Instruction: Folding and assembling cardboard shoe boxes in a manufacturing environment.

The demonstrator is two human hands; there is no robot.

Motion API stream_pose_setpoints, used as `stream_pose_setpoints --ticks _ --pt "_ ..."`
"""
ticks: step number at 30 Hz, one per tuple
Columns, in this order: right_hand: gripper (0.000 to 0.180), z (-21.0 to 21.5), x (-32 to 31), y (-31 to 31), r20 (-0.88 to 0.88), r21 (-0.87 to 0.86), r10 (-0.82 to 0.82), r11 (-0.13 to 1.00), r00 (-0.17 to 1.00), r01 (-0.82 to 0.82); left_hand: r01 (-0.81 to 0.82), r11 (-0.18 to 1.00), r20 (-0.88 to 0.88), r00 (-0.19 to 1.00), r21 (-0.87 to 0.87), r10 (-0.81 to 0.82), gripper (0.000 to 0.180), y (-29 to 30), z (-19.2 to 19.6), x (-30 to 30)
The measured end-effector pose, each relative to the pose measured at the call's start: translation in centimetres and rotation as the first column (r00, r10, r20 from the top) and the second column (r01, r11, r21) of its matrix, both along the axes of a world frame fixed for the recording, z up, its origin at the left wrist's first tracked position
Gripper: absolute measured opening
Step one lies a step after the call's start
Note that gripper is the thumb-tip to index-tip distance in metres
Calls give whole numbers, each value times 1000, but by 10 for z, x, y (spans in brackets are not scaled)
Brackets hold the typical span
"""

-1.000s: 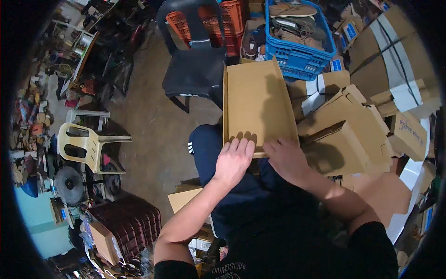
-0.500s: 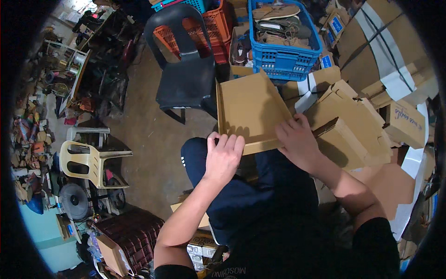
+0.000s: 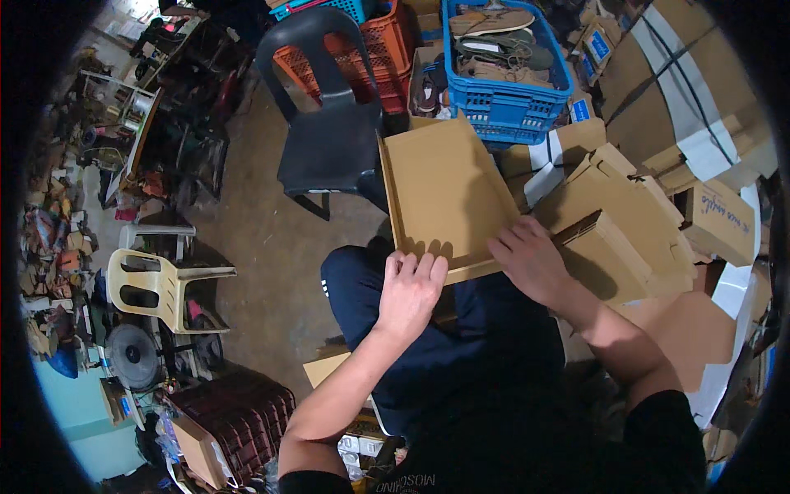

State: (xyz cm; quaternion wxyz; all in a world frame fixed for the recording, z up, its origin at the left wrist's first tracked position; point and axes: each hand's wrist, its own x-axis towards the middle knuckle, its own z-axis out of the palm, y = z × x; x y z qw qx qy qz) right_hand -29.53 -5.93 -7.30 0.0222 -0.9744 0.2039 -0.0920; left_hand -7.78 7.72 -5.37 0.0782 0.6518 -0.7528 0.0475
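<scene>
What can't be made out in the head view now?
All head view:
Shallow brown cardboard tray: underside, behind its own floor.
Bare left hand: palm, behind the back of the hand.
Blue rectangular plastic crate: lower contents, behind its walls and the brown and green shoes on top.
Orange plastic crate: partly behind the black plastic chair.
Small multicoloured pieces, far left: too small.

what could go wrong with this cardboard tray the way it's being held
The left hand and right hand are both at the near end of the cardboard tray, so its far end might dip if nothing supports it underneath, which this view hides. The low near wall might also crease under their grip. The far end points toward the blue crate, so pushing forward might bump it.
</scene>
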Motion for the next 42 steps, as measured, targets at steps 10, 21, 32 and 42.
stream_pose_setpoints --ticks 10,21,32,42 --pt "54 23 -61 -21 27 120 95 988 995 -97 191 982 -228 956 4 -185 22 18 -3 -23" --pt "33 20 -81 15 128 356 31 931 991 -76 214 972 -410 898 96 -157 48 -2 9 -13" --pt "49 17 -77 -4 43 45 -154 987 987 153 26 979 -240 970 202 24 16 45 33 18" --pt "45 -9 -49 18 182 375 360 835 915 -403 168 969 -806 589 183 51 31 31 60 17"
